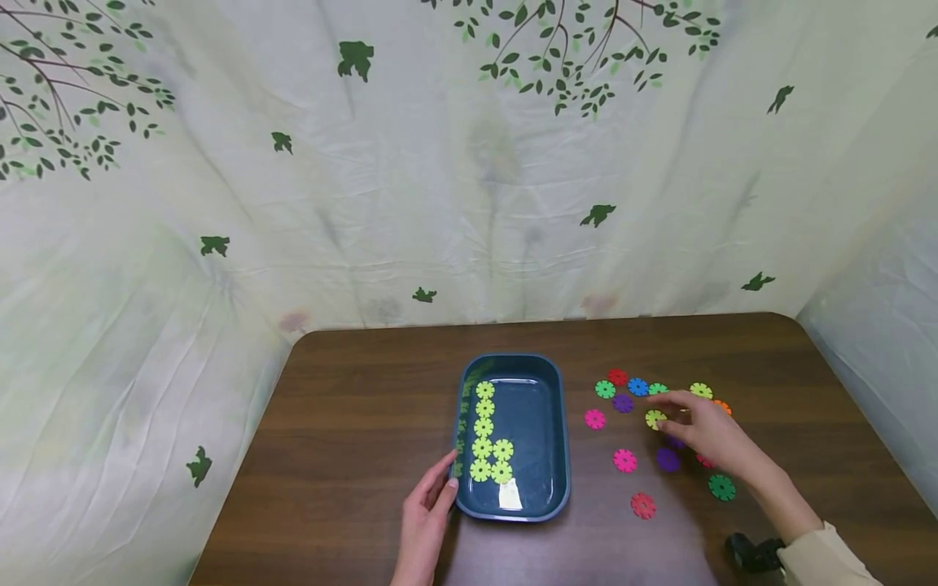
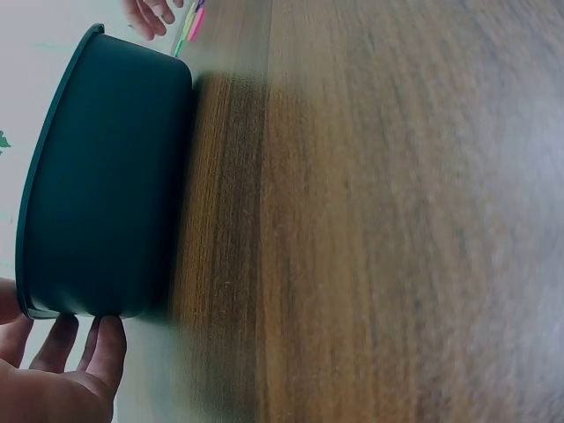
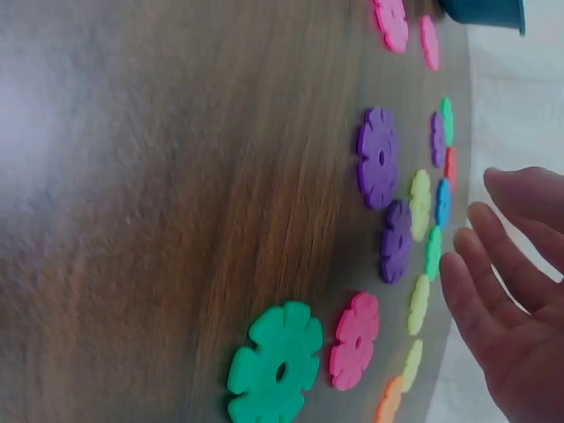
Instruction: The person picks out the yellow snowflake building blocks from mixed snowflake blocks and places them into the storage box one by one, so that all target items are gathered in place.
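Note:
A dark blue tray (image 1: 535, 439) holds several yellow-green flower-shaped discs (image 1: 484, 426), one column along its left side and a shorter one beside it. My left hand (image 1: 425, 517) grips the tray's left side near the front. In the left wrist view its fingertips (image 2: 107, 330) touch the outer wall and the thumb lies by the rim. My right hand (image 1: 699, 423) hovers over the loose discs right of the tray, nearest a yellow-green disc (image 1: 655, 420). Its fingers (image 3: 467, 295) are spread and loosely bent, with nothing between them in the right wrist view.
Loose flower discs lie on the brown table (image 1: 352, 456), among them a large green one (image 1: 721, 487), a purple one (image 1: 668, 460), a pink one (image 1: 625, 461) and a blue one (image 1: 638, 387). A black object (image 1: 751, 553) is at the right wrist. A leaf-printed white cloth (image 1: 440, 203) hangs behind.

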### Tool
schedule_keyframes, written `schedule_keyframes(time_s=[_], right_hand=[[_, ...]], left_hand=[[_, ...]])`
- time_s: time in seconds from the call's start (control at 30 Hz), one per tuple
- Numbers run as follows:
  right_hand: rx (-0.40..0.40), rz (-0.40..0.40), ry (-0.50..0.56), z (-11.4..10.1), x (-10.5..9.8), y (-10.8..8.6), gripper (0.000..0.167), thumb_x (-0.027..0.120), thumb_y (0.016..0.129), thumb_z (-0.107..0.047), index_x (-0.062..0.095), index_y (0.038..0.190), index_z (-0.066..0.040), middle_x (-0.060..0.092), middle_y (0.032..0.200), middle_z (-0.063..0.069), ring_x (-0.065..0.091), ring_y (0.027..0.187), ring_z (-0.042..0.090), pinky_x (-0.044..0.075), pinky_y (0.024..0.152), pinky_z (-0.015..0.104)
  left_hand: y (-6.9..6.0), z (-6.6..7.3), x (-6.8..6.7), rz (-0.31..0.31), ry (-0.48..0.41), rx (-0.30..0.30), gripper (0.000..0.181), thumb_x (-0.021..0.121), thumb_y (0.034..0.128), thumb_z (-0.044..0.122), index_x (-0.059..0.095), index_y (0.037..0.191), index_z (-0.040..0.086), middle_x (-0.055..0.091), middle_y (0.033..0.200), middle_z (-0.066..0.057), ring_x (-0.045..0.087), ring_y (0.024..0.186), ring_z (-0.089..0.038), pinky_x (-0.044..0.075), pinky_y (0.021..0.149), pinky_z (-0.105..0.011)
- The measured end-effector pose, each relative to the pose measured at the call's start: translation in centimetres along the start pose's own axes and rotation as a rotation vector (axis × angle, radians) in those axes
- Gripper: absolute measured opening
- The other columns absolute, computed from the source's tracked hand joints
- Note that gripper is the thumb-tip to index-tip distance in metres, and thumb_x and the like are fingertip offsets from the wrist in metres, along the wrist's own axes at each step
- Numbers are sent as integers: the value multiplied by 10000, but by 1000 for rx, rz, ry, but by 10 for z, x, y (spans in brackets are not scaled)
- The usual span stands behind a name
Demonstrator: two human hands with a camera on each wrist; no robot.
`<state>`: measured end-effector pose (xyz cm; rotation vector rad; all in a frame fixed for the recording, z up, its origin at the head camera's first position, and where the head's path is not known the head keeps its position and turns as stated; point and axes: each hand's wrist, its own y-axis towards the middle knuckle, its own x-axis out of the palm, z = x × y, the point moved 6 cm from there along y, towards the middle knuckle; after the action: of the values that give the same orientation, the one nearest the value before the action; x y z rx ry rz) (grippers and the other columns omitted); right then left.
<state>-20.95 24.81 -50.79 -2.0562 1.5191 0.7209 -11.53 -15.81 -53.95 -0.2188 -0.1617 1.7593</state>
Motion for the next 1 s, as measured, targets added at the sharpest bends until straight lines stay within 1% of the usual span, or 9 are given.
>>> schedule_keyframes(time_s=[0.03, 0.07, 0.17, 0.23, 0.43, 0.6, 0.7, 0.87, 1.0], right_hand=[[3, -6, 1, 1, 0, 1, 358, 709, 905, -107, 642, 1253, -65, 638, 1197, 123, 658, 972, 255, 548, 730, 287], [1, -9, -9, 1, 0, 2, 347, 709, 903, -102, 648, 1242, -62, 642, 1188, 118, 654, 988, 266, 549, 745, 296], [-19, -15, -56, 1, 0, 3, 326, 714, 893, -84, 662, 1211, -40, 655, 1154, 112, 641, 1012, 295, 549, 779, 346], [-21, -20, -77, 2, 1, 5, 322, 724, 882, -83, 668, 1194, -28, 658, 1136, 112, 638, 996, 295, 546, 777, 372], [-12, -37, -81, 11, 4, 11, 337, 740, 858, -63, 669, 1183, -9, 633, 1146, 123, 610, 964, 278, 535, 766, 375], [-25, -27, -115, 16, 5, 14, 316, 742, 838, -24, 687, 1148, -8, 636, 1095, 97, 594, 934, 260, 532, 767, 396], [-32, -32, -132, 17, 6, 17, 309, 755, 824, -25, 697, 1128, -14, 645, 1055, 71, 588, 906, 237, 528, 751, 379], [-31, -58, -112, 18, 8, 19, 317, 775, 807, -23, 694, 1113, -8, 639, 990, 29, 563, 867, 202, 513, 711, 301], [-30, -71, -118, 16, 10, 20, 302, 779, 802, -15, 701, 1094, -16, 637, 959, 9, 560, 852, 190, 513, 708, 293]], left_hand=[[0, 0, 0, 1, -1, 3, 378, 570, 977, 67, 608, 1348, 123, 503, 1441, -107, 398, 1368, -289, 354, 1087, -433], [0, 0, 0, 1, -1, 2, 379, 571, 976, 66, 608, 1349, 122, 502, 1442, -108, 397, 1368, -289, 354, 1087, -433], [0, 0, 0, 1, 2, 1, 381, 572, 975, 65, 605, 1352, 117, 499, 1444, -112, 398, 1367, -293, 357, 1084, -433], [-1, 0, 0, 1, 3, 0, 382, 572, 974, 64, 604, 1352, 117, 496, 1446, -115, 399, 1366, -294, 357, 1084, -432], [-1, 1, 0, 6, 3, -7, 376, 574, 975, 72, 611, 1346, 125, 498, 1444, -114, 402, 1365, -297, 358, 1083, -437], [-1, 0, 1, 5, 6, -1, 377, 580, 972, 71, 615, 1342, 131, 504, 1440, -110, 409, 1360, -289, 362, 1082, -426], [-1, -1, 0, 8, 10, 2, 376, 583, 970, 76, 617, 1341, 135, 506, 1439, -108, 412, 1359, -289, 362, 1083, -429], [-1, -1, -1, 9, 5, 2, 376, 585, 969, 81, 618, 1340, 136, 504, 1440, -109, 403, 1364, -294, 356, 1086, -440], [0, -1, -1, 7, 4, 5, 375, 587, 969, 78, 620, 1337, 138, 508, 1436, -105, 407, 1362, -287, 357, 1086, -433]])
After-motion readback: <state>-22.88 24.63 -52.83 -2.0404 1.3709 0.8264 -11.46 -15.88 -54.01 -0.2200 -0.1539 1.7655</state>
